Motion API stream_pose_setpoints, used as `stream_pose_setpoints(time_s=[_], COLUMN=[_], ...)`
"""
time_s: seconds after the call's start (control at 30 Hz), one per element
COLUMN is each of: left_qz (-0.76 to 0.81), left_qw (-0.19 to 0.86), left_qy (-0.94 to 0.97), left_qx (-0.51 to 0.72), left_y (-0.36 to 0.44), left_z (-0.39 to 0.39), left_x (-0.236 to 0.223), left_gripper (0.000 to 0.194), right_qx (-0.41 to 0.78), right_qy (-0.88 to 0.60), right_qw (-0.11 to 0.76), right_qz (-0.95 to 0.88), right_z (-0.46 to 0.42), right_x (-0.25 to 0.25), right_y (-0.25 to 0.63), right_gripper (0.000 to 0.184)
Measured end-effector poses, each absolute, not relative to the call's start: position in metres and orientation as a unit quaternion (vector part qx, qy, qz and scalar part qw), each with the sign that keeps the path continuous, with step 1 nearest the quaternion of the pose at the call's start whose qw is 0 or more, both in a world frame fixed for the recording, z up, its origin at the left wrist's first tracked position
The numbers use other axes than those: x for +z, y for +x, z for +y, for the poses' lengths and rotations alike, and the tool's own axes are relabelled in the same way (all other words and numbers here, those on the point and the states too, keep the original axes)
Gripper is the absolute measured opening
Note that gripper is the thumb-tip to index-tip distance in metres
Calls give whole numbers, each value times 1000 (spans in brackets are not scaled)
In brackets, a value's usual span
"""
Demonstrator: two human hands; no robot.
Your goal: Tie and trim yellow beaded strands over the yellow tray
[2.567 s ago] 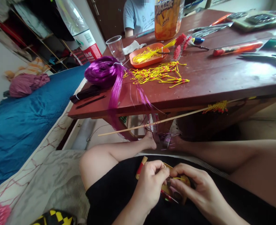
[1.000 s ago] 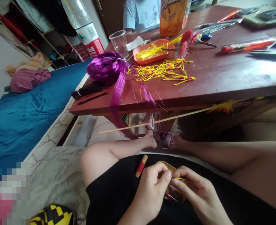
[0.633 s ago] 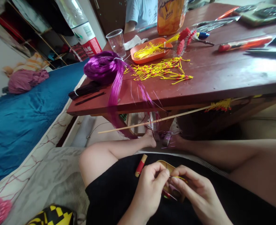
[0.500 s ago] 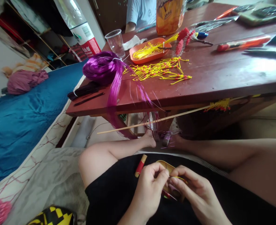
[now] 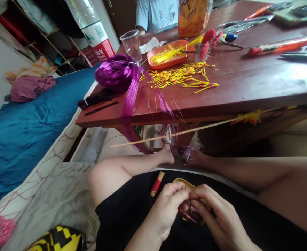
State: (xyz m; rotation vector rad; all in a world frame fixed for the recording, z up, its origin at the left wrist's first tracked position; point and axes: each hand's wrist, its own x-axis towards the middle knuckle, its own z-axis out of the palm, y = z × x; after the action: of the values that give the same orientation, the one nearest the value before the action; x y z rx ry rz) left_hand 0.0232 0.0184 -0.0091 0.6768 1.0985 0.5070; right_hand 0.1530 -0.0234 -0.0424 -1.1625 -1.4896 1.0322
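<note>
Above the dark cloth on my lap, my left hand (image 5: 170,205) and my right hand (image 5: 213,207) meet, thumbs and forefingers pinched together, fingertips nearly touching. Whatever lies between them is too small and covered to make out. Beneath the hands sits a small yellowish tray (image 5: 182,181), mostly hidden, with a thin red-and-white item (image 5: 186,216) showing in it. A red-wrapped spool with tan ends (image 5: 157,183) lies on the cloth left of my left hand.
On the red table (image 5: 221,97) lie purple strands (image 5: 114,73), yellow red-beaded stems (image 5: 174,77), an orange tray (image 5: 156,67), a plastic cup (image 5: 131,45) and dark sticks (image 5: 98,99). A thin stick (image 5: 153,138) juts out below the table edge. A person (image 5: 156,15) sits opposite.
My fingertips have drawn closer together. A yellow strand visible at my right fingers before is now hidden. The view has shifted slightly, moving the tabletop things a little right.
</note>
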Motion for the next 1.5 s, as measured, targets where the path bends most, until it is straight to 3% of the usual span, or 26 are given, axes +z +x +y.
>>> stream_pose_setpoints(time_s=[0.07,0.3,0.47,0.67,0.87,0.97,1.03,1.23,1.5], left_qz=[528,561,537,554,548,506,506,540,542], left_qw=[717,355,268,312,561,632,627,487,538], left_qy=[383,713,775,746,589,563,571,662,611], left_qx=[246,225,197,198,197,168,159,182,207], left_y=[25,30,28,28,20,15,14,19,21], left_z=[18,16,14,13,20,19,17,7,8], left_x=[-7,-11,-19,-22,-13,-7,-5,-9,-8], left_gripper=[26,29,30,30,32,30,26,22,24], right_qx=[462,646,659,674,637,582,537,381,506], right_qy=[-491,-491,-489,-483,-509,-527,-539,-565,-544], right_qw=[474,462,482,461,428,419,400,389,341], right_qz=[-566,-358,-306,-315,-390,-455,-511,-619,-576], right_z=[-24,-23,-29,-29,-26,-24,-23,-22,-14], right_x=[-42,-36,-40,-42,-46,-45,-43,-43,-31], right_y=[150,142,137,140,150,154,155,153,157], right_gripper=[12,27,29,30,25,23,20,14,18])
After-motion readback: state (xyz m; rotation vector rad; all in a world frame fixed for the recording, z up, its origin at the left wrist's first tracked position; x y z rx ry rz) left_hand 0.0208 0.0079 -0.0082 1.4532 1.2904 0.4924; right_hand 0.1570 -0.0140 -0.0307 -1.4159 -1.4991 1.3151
